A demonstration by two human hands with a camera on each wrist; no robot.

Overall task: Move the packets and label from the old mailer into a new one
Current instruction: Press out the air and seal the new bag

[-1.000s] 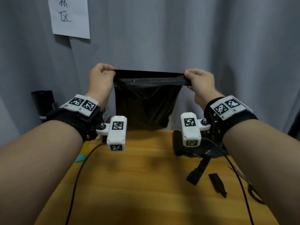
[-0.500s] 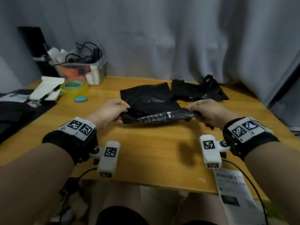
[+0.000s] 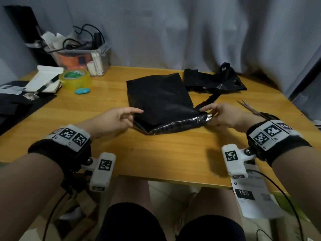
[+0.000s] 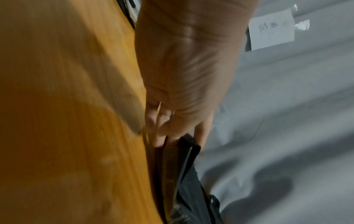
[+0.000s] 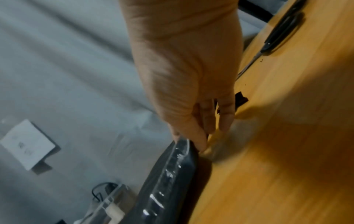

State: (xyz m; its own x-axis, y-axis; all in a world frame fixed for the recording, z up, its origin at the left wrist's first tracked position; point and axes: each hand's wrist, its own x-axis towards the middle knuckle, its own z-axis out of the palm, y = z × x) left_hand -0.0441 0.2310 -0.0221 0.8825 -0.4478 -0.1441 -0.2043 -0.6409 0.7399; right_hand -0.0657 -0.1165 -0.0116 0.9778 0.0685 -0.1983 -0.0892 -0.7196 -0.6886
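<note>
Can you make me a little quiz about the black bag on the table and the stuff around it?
1. True or false: the black mailer lies flat on the wooden table.
2. What does the tape roll touch? A) notepad B) scissors C) mailer
3. Which sheet hangs over the table's near edge?

Key
1. True.
2. A, the notepad.
3. The shipping label, below the right hand.
</note>
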